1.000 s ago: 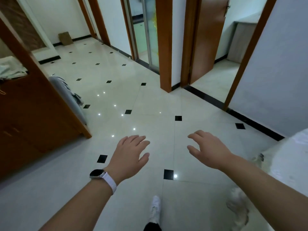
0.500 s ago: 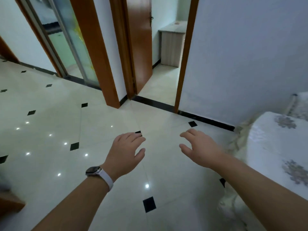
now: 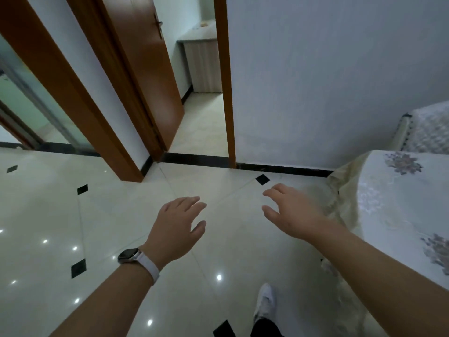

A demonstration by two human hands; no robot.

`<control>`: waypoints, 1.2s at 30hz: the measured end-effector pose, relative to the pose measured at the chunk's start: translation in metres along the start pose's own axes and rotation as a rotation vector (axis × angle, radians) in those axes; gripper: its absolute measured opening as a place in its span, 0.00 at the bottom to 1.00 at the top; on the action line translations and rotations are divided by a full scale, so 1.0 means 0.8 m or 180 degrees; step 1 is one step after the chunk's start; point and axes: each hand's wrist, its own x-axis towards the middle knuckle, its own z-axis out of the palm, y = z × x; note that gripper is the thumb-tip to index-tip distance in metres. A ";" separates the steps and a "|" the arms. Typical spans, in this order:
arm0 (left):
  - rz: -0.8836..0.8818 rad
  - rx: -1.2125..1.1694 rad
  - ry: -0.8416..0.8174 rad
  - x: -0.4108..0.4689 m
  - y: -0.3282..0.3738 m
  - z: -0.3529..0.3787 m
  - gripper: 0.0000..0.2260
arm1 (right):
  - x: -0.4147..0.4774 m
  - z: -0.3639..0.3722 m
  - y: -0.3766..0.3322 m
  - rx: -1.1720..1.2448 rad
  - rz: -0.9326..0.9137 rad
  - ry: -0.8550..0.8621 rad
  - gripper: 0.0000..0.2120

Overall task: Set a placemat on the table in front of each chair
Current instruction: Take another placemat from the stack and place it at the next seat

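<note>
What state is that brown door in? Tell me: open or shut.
Open. The brown door is swung inward from its frame, leaving a gap showing the room's floor and a cabinet beyond.
</note>
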 end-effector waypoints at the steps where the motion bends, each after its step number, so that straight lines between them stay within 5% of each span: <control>1: 0.0028 0.0041 -0.0040 0.027 -0.004 0.004 0.21 | 0.020 -0.003 0.013 0.0045 0.0051 0.0011 0.23; 21: 0.1160 0.0018 -0.0285 0.514 0.025 0.068 0.22 | 0.256 -0.120 0.261 0.0067 0.1348 0.0500 0.22; 36: 0.2202 -0.0663 -0.0473 0.896 -0.022 0.149 0.23 | 0.491 -0.168 0.332 -0.0087 0.2389 0.0483 0.23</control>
